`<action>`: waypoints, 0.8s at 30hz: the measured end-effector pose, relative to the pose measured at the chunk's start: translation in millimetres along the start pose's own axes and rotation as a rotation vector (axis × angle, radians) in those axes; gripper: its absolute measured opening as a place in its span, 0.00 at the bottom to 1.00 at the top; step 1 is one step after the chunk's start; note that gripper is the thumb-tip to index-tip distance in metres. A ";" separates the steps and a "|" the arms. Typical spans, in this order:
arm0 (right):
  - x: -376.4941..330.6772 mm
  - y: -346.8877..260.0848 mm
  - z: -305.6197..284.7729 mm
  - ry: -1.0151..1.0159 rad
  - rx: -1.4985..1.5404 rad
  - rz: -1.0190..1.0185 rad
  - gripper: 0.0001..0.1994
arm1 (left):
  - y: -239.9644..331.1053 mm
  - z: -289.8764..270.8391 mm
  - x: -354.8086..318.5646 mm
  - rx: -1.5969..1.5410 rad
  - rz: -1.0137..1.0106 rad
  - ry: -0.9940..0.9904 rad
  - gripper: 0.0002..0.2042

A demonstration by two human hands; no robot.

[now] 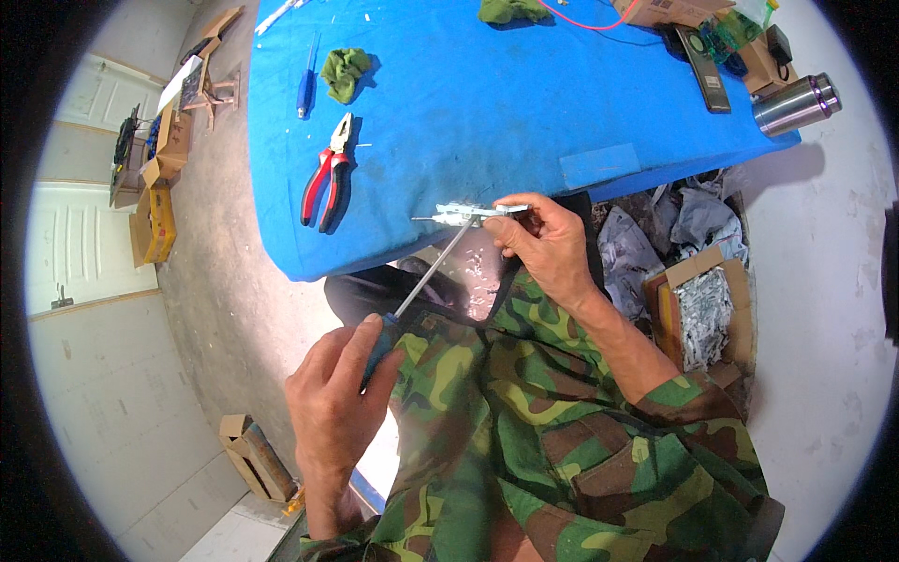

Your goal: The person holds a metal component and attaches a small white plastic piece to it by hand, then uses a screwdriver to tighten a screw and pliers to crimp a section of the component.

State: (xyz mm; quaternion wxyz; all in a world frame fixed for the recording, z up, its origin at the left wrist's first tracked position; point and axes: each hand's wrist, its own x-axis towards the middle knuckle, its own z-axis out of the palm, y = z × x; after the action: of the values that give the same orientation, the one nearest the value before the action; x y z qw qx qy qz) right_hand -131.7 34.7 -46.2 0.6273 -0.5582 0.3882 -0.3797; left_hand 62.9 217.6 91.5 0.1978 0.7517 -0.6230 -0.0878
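Observation:
My left hand (332, 393) is closed around the blue handle of a screwdriver (433, 270). Its long metal shaft slants up to the right, and the tip meets a small white part (456, 214). My right hand (546, 245) pinches the right end of that white part between thumb and fingers, just off the table's near edge. The part is thin and narrow, with a fine pin sticking out at its left end; its exact kind I cannot make out. Pliers with red and black handles (325, 187) lie on the blue-covered table (421, 112) to the left.
Farther back on the table are a blue-handled screwdriver (306, 89), a green cloth (346, 74), a phone (702, 70) and a green bottle (735, 28). A steel flask (796, 105) lies at the right corner. Below it stands a cardboard box (740, 309) of silvery scraps.

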 end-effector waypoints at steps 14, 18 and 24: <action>7.6 -1.4 -8.4 -0.065 -0.494 -0.564 0.16 | -7.0 -45.4 40.4 0.025 0.075 -0.130 0.18; 10.0 -6.1 -9.0 -0.122 -0.503 -0.600 0.17 | -6.2 -69.3 70.0 0.058 0.011 -0.248 0.15; 14.4 -4.0 -9.5 -0.145 -0.531 -0.678 0.16 | -14.3 -89.3 116.1 0.050 0.110 -0.366 0.16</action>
State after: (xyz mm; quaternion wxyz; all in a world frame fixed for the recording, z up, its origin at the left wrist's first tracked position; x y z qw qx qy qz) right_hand -134.6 17.4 -43.8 0.3275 -0.8213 0.2221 -0.4109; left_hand 133.7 123.6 179.9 0.0672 0.6927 -0.6906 -0.1966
